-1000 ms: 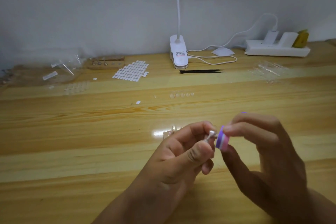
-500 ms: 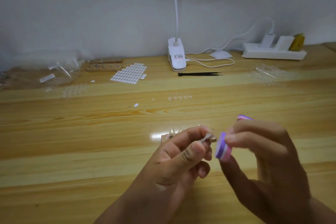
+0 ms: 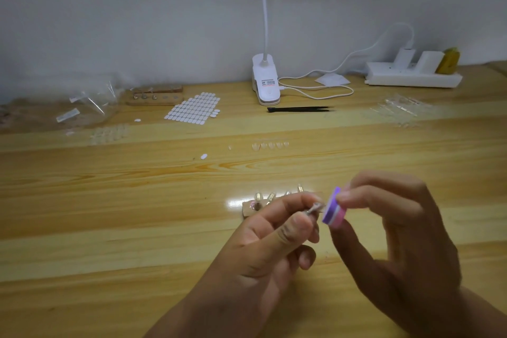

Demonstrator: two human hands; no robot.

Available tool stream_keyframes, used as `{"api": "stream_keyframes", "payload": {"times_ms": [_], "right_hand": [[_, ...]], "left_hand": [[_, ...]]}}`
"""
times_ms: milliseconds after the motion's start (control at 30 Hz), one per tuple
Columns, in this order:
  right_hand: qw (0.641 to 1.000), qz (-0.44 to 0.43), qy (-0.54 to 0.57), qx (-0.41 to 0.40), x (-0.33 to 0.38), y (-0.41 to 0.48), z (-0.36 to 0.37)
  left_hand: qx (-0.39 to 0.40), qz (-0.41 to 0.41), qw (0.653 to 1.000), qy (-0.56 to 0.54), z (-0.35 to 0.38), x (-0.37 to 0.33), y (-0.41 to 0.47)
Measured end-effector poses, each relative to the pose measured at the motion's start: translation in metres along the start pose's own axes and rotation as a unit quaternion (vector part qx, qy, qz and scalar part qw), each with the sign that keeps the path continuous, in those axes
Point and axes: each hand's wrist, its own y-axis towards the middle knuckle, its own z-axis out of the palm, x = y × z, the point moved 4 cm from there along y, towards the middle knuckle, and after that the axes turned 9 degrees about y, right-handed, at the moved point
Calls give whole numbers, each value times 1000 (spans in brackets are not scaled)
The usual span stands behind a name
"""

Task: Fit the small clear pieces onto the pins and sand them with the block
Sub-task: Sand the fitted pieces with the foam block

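My left hand [image 3: 271, 241] pinches a small metal pin [image 3: 313, 209] between thumb and forefinger; its tip points right, and a clear piece on it is too small to make out. My right hand [image 3: 395, 239] holds a purple, white and pink sanding block [image 3: 333, 210] between thumb and fingers, its purple face right against the pin's tip. Behind my hands a small wooden pin holder [image 3: 251, 207] lies on the table with several pins [image 3: 271, 196] standing in it. A short row of clear pieces [image 3: 270, 145] lies farther back.
On the wooden table [image 3: 109, 200] sit a sheet of white adhesive tabs [image 3: 193, 109], a second wooden holder [image 3: 155, 96], plastic bags [image 3: 87, 107], black tweezers [image 3: 300, 109], a white clip lamp [image 3: 266, 82] with cable, a power strip [image 3: 411, 77] and clear strips [image 3: 400, 111].
Both hands have stayed together low in the middle, with the block shifting slightly against the pin tip. The wooden holder behind them shows more than before.
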Motion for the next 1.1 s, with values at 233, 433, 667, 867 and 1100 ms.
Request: {"api": "stream_keyframes", "payload": {"times_ms": [233, 433, 667, 867, 1100], "right_hand": [[993, 108, -36, -43, -22, 4, -15], [998, 57, -33, 12, -18, 5, -10], [996, 14, -53, 77, -8, 5, -4], [998, 36, 9, 45, -7, 5, -9], [979, 198, -43, -32, -38, 14, -32]], "left_hand": [[-50, 11, 997, 53, -8, -4, 0], [-126, 29, 978, 161, -14, -1, -3], [-131, 73, 961, 232, -8, -7, -8], [-134, 60, 964, 220, -8, -8, -7], [-171, 79, 956, 225, -15, -13, -8]]}}
